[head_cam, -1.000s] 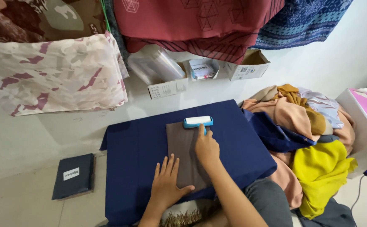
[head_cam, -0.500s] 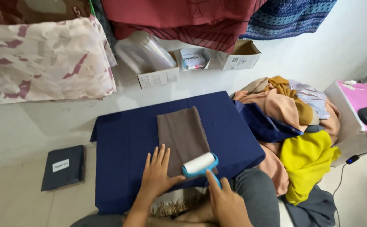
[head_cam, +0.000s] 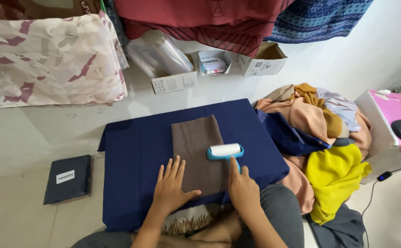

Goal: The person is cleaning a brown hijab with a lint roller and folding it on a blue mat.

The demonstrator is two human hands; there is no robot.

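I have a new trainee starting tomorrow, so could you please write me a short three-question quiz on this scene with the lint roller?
1. True or false: the left hand lies flat with spread fingers on the brown cloth.
2. Which hand holds the lint roller? A) left hand B) right hand C) neither
3. Fill in: the brown cloth lies on a ______ cloth spread on the floor.

Key
1. True: the palm rests at the brown cloth's left edge, partly on it.
2. B: the right hand grips the blue handle, with the white roll on the brown cloth.
3. Dark blue.
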